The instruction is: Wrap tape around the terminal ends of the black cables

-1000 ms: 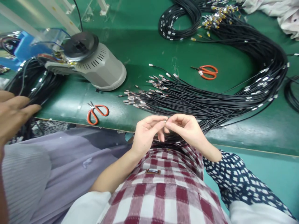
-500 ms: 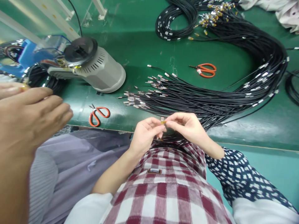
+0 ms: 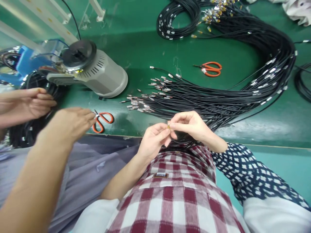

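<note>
My left hand (image 3: 155, 138) pinches a small yellow cable end (image 3: 168, 127) between thumb and fingers, just in front of my apron. Fingertips of my right hand (image 3: 191, 125) are closed on the same small piece from the right, so most of it is hidden. Black cables (image 3: 181, 143) hang below my hands and lie over my lap at the table edge. Just beyond, a large bundle of black cables (image 3: 206, 97) rests on the green table, its tagged, bare-looking ends pointing left.
Orange-handled scissors (image 3: 212, 69) lie behind the bundle. A second orange pair (image 3: 103, 121) is beside a co-worker's hand (image 3: 70, 124); their other hand (image 3: 31, 105) is farther left. A grey machine (image 3: 104, 72) stands back left. A cable coil (image 3: 178, 19) sits at the back.
My right fingers have moved closer over the cable end, covering the white tag that showed before. The co-worker's near hand has moved right to the scissors, revealing their other hand.
</note>
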`<action>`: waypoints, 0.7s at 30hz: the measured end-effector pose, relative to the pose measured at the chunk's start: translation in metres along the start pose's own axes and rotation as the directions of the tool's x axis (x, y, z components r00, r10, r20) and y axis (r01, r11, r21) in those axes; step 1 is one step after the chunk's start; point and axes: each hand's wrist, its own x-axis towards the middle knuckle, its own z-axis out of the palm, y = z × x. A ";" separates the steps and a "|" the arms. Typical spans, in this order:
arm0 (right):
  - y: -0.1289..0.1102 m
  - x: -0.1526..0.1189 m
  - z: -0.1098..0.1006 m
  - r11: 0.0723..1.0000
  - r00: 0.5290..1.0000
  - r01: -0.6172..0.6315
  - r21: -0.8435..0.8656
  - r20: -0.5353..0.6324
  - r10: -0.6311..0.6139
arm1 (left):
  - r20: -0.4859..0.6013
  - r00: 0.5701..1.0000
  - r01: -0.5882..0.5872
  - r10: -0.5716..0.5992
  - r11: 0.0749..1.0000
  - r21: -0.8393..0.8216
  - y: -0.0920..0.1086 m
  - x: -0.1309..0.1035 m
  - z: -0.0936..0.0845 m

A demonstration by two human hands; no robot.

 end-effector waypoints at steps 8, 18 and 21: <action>0.007 -0.005 0.010 0.974 0.988 0.043 -0.224 -0.136 -0.075 | -0.121 0.984 -0.114 0.131 0.984 0.137 -0.004 0.001 -0.004; 0.002 -0.008 0.009 0.977 0.997 0.027 -0.211 -0.069 -0.042 | -0.213 0.926 -0.276 0.311 0.945 0.175 -0.003 -0.001 0.002; 0.002 -0.007 0.011 0.979 0.996 0.024 -0.204 -0.080 -0.041 | -0.219 0.920 -0.291 0.324 0.942 0.169 -0.004 0.000 0.003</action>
